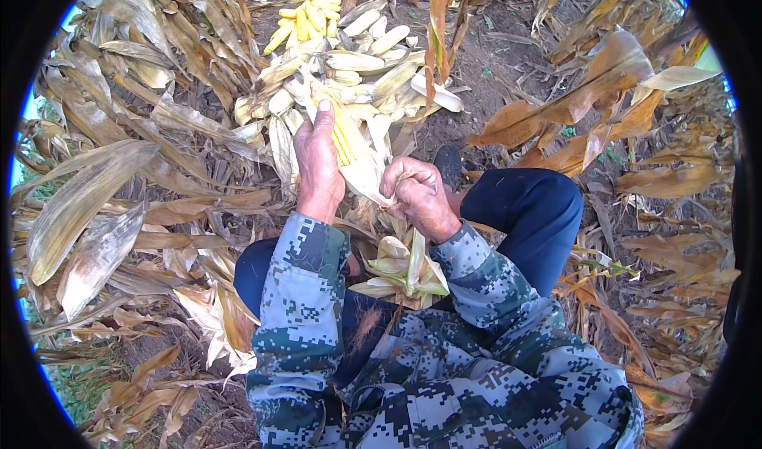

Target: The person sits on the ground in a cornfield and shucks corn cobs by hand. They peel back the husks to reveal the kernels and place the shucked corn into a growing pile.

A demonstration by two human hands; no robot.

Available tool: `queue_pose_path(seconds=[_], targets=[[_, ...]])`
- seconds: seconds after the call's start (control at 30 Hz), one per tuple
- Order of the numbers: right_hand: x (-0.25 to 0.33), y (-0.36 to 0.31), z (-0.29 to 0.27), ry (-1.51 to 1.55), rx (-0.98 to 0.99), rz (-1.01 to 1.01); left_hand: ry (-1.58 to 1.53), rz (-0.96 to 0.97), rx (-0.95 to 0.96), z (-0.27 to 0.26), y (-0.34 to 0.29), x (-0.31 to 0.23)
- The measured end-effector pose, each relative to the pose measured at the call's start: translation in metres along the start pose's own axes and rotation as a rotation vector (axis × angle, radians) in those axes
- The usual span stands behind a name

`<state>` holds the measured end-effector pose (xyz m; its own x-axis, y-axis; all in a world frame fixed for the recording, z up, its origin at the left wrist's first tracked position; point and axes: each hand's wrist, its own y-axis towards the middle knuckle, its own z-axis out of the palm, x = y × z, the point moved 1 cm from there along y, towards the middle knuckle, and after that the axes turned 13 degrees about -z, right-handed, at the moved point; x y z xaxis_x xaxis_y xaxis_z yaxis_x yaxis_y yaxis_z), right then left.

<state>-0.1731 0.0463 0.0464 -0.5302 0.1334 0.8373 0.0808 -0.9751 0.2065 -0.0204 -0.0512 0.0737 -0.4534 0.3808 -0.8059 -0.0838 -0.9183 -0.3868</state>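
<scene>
An ear of corn [342, 137] with its husk partly peeled back shows yellow kernels between my hands. My left hand [319, 159] is wrapped round the ear's left side, thumb pointing away from me. With closed fingers, my right hand [421, 195] pinches the pale husk [367, 175] at the ear's near end and holds it stretched to the right. Just beyond my hands lies a heap of ears still in their husks [353, 61]. Stripped husks [407, 270] rest at my lap, below my right hand.
Bare yellow ears [312, 19] are piled at the far end of the heap. Dry corn stalks and leaves [186, 123] crowd the left, and more brown leaves [583, 104] hang at the right. My bent knee [528, 219] is right of my hand. Brown soil [496, 76] shows behind.
</scene>
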Motion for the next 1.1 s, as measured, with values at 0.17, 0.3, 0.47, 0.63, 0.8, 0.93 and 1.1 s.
queue_pose_path(seconds=[0.17,0.3,0.47,0.63,0.8,0.93,1.1], targets=[[0.002,-0.022,0.000,-0.264,0.078,0.018,-0.013,0.035,-0.008,-0.008,0.012,0.001],[0.007,-0.039,-0.002,-0.266,0.233,0.037,-0.102,0.025,0.005,-0.020,0.014,-0.022],[0.003,-0.070,-0.016,-0.242,0.147,0.251,-0.091,-0.002,-0.018,-0.017,0.012,-0.023],[-0.018,-0.083,-0.027,-0.456,0.224,0.045,0.042,0.093,0.057,-0.011,0.016,-0.006],[0.017,-0.071,-0.051,-0.210,0.193,0.350,0.007,0.133,0.075,-0.008,0.017,-0.002],[0.039,-0.051,-0.059,-0.206,-0.043,0.235,0.056,0.082,0.118,-0.007,0.012,0.002],[0.038,-0.032,-0.060,-0.270,-0.152,0.121,0.168,0.029,0.190,0.004,0.003,0.009]])
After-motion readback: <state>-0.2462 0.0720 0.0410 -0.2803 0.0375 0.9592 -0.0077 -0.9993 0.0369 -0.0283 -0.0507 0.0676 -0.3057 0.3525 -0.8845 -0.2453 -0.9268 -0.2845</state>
